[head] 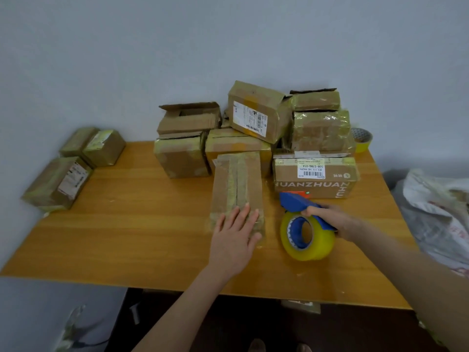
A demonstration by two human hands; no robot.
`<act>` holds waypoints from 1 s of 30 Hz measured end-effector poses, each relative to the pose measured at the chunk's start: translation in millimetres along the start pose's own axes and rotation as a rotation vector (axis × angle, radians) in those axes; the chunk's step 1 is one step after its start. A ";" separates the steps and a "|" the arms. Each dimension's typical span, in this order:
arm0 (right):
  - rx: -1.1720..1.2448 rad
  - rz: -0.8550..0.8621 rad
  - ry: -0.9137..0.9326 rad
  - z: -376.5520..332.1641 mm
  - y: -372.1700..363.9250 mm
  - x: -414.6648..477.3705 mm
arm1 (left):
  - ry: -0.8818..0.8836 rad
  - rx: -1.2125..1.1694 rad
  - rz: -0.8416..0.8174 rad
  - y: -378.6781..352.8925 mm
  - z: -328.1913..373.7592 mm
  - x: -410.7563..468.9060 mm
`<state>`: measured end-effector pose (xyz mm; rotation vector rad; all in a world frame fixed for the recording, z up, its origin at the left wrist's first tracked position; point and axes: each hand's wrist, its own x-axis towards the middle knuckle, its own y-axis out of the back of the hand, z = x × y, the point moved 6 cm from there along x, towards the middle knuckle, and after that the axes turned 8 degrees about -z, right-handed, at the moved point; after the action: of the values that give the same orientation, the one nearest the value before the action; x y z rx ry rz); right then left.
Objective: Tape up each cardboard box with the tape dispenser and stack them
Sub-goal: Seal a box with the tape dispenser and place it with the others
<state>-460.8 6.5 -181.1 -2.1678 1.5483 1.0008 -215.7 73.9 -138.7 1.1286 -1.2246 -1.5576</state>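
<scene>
A long flat cardboard box (237, 181) lies in the middle of the wooden table (127, 224), with strips of tape along its top. My left hand (234, 233) rests flat on its near end, fingers straight. Just right of the box, my right hand (335, 221) grips the handle of the blue tape dispenser (302, 222), which carries a yellowish tape roll and rests on the table. A pile of several cardboard boxes (258, 138) stands behind. Three taped boxes (73, 166) sit at the table's left edge.
A spare roll of tape (361, 139) sits at the back right by the wall. The printed box (314, 177) lies close behind the dispenser. A plastic bag (436, 214) lies off the table's right side. A grey surface (58, 313) is at lower left.
</scene>
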 end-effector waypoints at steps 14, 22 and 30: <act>-0.556 0.257 0.109 -30.0 -0.9 -16.5 | 0.148 -0.559 0.298 35.7 -50.4 -23.6; -0.580 0.162 0.351 -76.2 -143.8 -43.9 | 0.299 -0.532 0.121 18.3 -42.8 -4.4; -0.479 0.161 0.311 -66.8 -146.8 -31.8 | 0.456 -0.950 0.088 3.3 -60.8 -4.0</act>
<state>-308.0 44.6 -134.0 -2.6610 1.7895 1.2359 -155.8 63.2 -142.1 0.6998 -0.1524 -1.4319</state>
